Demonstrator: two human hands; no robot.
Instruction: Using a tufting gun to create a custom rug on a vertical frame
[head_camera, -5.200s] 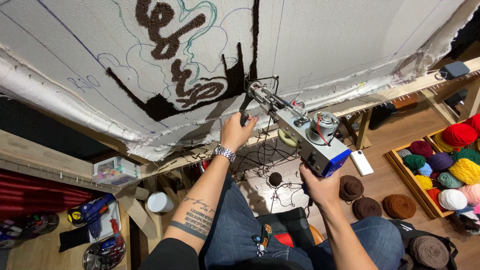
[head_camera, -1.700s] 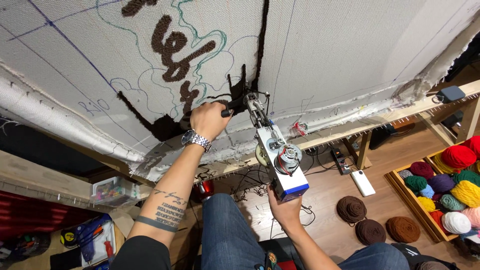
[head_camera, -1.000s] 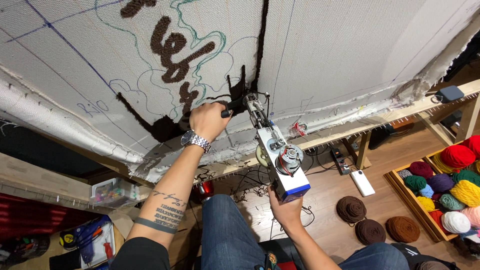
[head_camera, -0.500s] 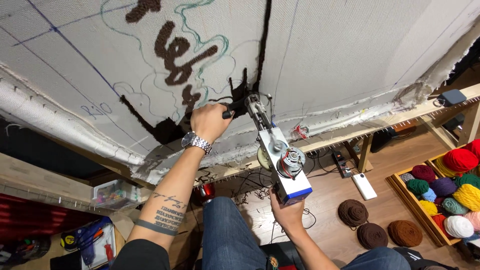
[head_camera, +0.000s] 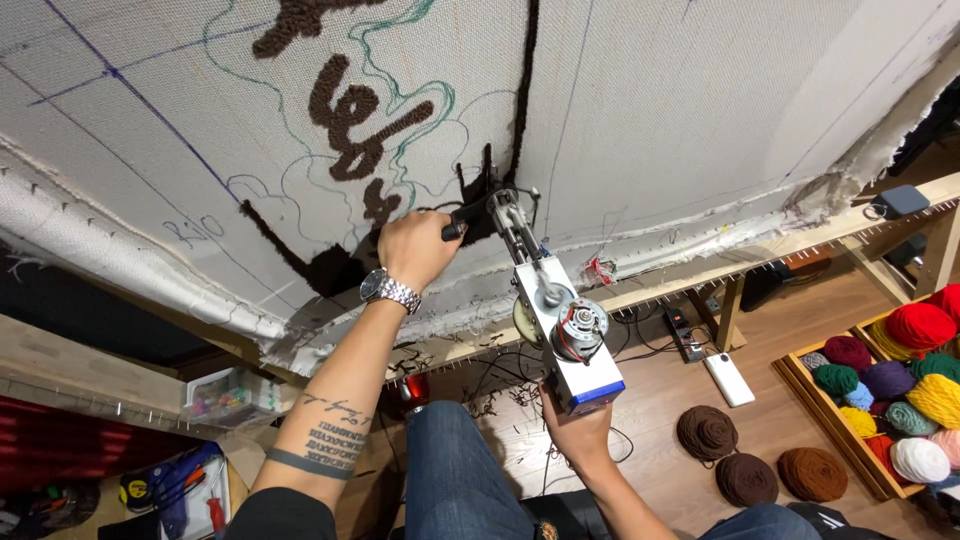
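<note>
At the cloth (head_camera: 650, 120), the left hand (head_camera: 415, 248) clenches the front handle of the tufting gun (head_camera: 545, 300) to steady its needle against the weave. Below it, the right hand (head_camera: 578, 432) grasps the gun's rear, bearing its weight. Brown tufts (head_camera: 350, 105) lie just above the left grip.

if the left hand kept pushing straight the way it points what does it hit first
Most likely the stretched white cloth: the left hand grips the tufting gun's front handle right at it, by the dark brown tufted patch. Depth is hard to judge.
</note>
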